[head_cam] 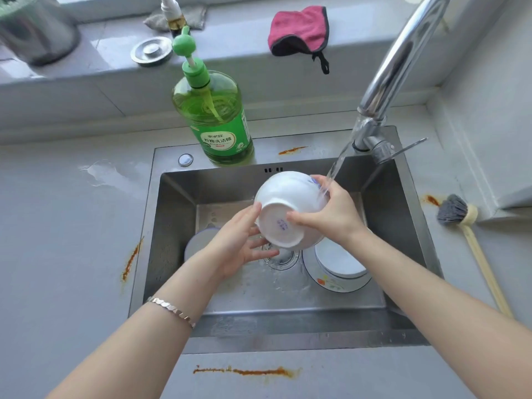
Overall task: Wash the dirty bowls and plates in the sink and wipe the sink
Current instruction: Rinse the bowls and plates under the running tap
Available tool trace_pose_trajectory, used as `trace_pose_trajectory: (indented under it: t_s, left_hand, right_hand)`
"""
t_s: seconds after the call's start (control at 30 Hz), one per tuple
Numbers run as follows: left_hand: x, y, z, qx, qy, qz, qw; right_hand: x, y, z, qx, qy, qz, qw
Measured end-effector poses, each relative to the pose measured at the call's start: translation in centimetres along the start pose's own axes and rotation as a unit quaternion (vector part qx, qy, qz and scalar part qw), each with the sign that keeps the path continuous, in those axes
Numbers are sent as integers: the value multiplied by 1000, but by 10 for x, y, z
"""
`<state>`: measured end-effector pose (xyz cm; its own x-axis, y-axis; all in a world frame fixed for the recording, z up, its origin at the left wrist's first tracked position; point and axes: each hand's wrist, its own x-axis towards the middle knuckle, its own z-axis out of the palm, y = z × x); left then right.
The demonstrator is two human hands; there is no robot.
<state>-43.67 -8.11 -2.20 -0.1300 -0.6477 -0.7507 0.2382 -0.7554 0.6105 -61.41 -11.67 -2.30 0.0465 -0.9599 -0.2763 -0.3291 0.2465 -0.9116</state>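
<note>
Two hands over the sink (172, 220): the right hand (331, 214) grips the tipped white bowl (285, 194) under the running stream (336, 168), the left hand (239, 243) resting straight-fingered against its base.

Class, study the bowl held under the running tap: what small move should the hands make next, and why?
Probably rotate the bowl under the water: it strikes only the rim by the right hand, while the left hand steadies the base.

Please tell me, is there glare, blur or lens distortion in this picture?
Head view: soft, even daylight; bright glare along the chrome faucet; the wide-angle lens bows the counter edges; the metal container at top left is blurred; the white bowl is sharp.
</note>
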Motion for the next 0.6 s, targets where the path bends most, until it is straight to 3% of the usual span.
trace_pose_trajectory:
  t_s: [0.13,0.23,0.3,0.37,0.43,0.47,0.53,0.6]
  left_hand:
    - [0,14,13,-13,-6,-87,996]
    - [-1,11,26,-17,2,-138,990]
    - [-7,0,30,-34,4,-145,989]
    - [-12,-15,28,-62,22,-101,993]
    - [-16,-27,22,-54,41,-26,997]
    - [-17,-30,20,-41,41,7,998]
    - [-20,-32,19,-19,28,53,998]
    - [-21,-31,21,-15,6,79,997]
  right_hand:
    - [-18,6,-2,-138,21,-146,979]
    - [-38,22,-3,-247,-16,-314,917]
    - [-48,34,-6,-277,-53,-353,892]
    - [-59,38,-9,-213,-76,-264,938]
    - [-67,40,-12,-92,-55,-49,993]
    - [-68,40,-13,-13,-49,73,996]
    - [-64,45,-16,206,-91,250,942]
    - [-64,46,-18,351,-132,301,877]
